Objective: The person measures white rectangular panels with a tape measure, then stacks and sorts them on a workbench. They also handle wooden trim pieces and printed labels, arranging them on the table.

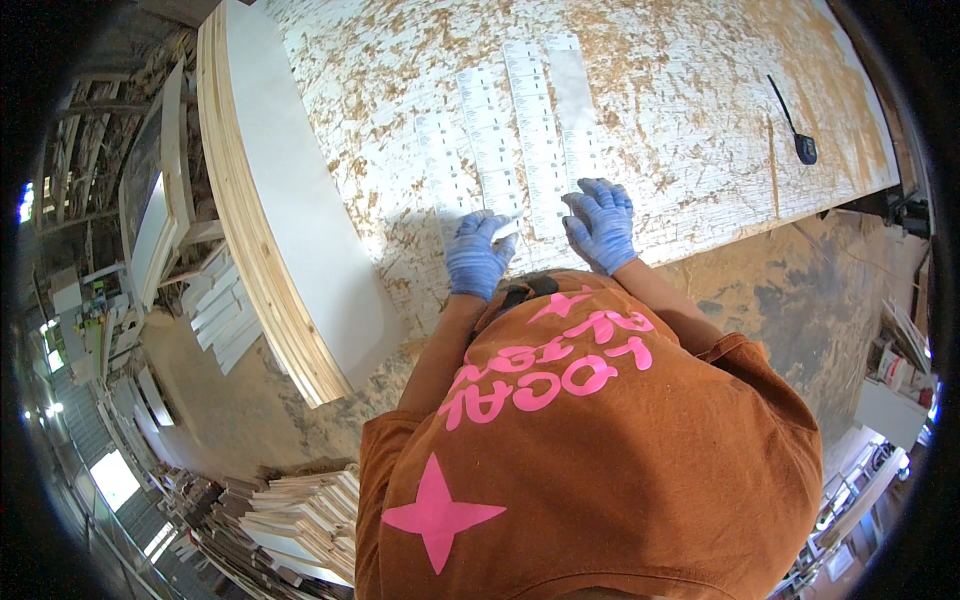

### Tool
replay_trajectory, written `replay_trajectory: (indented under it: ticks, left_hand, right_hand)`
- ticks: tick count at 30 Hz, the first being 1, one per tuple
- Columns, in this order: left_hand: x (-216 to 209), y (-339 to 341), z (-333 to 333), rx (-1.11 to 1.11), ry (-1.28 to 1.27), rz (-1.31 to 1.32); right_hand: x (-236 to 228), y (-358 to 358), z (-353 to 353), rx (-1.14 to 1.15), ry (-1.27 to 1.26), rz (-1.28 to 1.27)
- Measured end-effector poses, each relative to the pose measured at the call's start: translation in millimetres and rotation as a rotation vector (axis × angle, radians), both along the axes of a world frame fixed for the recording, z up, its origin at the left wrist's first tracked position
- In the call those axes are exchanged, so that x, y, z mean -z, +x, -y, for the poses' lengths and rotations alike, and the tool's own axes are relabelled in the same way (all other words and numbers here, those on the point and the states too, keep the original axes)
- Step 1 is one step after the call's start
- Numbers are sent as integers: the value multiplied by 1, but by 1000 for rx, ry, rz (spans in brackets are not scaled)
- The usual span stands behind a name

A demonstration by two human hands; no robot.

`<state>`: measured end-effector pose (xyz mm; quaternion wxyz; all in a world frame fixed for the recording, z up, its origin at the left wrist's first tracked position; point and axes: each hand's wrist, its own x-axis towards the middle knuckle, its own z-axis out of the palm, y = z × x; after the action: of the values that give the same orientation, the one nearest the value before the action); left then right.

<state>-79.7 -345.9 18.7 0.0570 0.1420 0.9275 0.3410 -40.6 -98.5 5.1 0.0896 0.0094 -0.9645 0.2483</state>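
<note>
Now the left hand (476,262) (blue-gloved) pinches a white slip (508,229).

Four narrow white strips (530,130) are laid flat side by side, slightly slanted, on a scuffed work surface (680,110). Dark print is repeated along them; on the rightmost strip (581,150), the upper part appears blank. A small white piece (508,228) is pinched near their lower ends.

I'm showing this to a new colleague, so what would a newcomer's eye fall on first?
Probably the brown shirt with its pink lettering and stars, filling the lower middle. Just above, the blue-gloved left hand and right hand are by printed white strips on a scuffed tabletop. A white-topped wooden stack stands at left.
</note>
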Motion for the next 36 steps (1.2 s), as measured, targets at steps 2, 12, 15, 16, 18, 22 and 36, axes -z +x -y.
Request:
replay_trajectory:
  ticks: [2, 12, 15, 16, 18, 22, 36]
  left_hand:
    - [-7, 2, -1, 19, -31, -24]
    - [-13, 9, 2, 53, -62, -77]
    - [-18, 9, 0, 56, -41, -54]
    - [-18, 10, 0, 55, -31, -44]
    - [-16, 10, -1, 45, -17, -71]
    - [-11, 12, -1, 20, -15, -145]
    - [-19, 15, -1, 22, 6, -80]
  right_hand:
    - [-2, 1, 0, 18, 0, 13]
    - [1, 1, 0, 12, 18, -21]
    - [0, 1, 0, 21, 10, -18]
    - [-2, 1, 0, 23, 4, -12]
    - [-3, 1, 0, 23, -4, -10]
    - [-2, 0, 0, 22, 23, -48]
    - [1, 1, -1, 32, 33, -51]
